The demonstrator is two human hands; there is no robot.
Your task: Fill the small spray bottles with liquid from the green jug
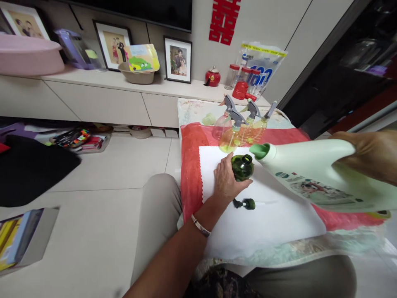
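Head view: nearest, below the bottle [242, 169], two grey-clad legs [157, 207] are seen at the table's edge, which is covered by a patterned tablecloth [297, 248]. The left forearm is stretched up toward the bottle, and a bracelet [201, 226] is worn at its wrist. Just on the near side of the bottle, a black pump [249, 204] is laid on its side on a white sheet [279, 225]. The bottle, dark green and uncapped, is stood upright on that sheet, and a red cloth [190, 165] is spread beneath. The bottle is held on its left and near sides by the left hand [228, 178], whose fingers and thumb are clamped around it. To the right of the bottle, a pale green jug [316, 171] is held tilted by the right hand [372, 155], curled around the handle; how its fingertips are set cannot be told. The jug's spout [260, 151] is brought close to the bottle's mouth; whether they touch cannot be told. Beyond the bottle, spray bottles [231, 138] are grouped upright. Farther behind it, a red pot [212, 77], red-lidded jars [232, 77] and a printed bag [263, 64] are set on a shelf [198, 89], above which a red cutout [223, 20] is fixed to the wall.
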